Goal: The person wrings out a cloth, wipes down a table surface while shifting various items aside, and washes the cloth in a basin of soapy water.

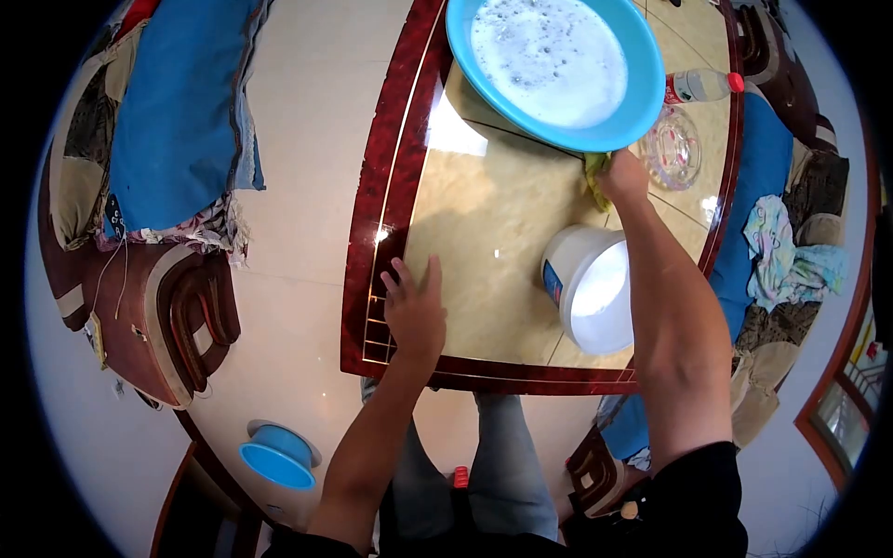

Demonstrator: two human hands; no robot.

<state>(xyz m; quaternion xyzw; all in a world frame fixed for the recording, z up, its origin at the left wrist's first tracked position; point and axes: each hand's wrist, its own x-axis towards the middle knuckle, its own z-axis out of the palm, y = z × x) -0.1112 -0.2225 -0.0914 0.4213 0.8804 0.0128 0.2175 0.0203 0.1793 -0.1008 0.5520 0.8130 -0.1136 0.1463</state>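
Cloth (594, 181): held by the right hand (623, 177) at the basin's near rim, right of the tabletop's middle.
Right hand: fingers curled around the cloth, tips hidden.
Basin (647, 84): filled with foamy liquid, placed toward the tabletop (493, 316)'s far edge.
Bucket (567, 265): set toward the near edge.
Dish (673, 149), bottle (704, 86): placed near the right edge.
Left hand (416, 312): fingers spread wide by the near left corner.

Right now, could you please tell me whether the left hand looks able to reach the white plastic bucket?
Probably yes: the left hand looks open and empty, and only glossy beige tabletop shows between it and the white plastic bucket.
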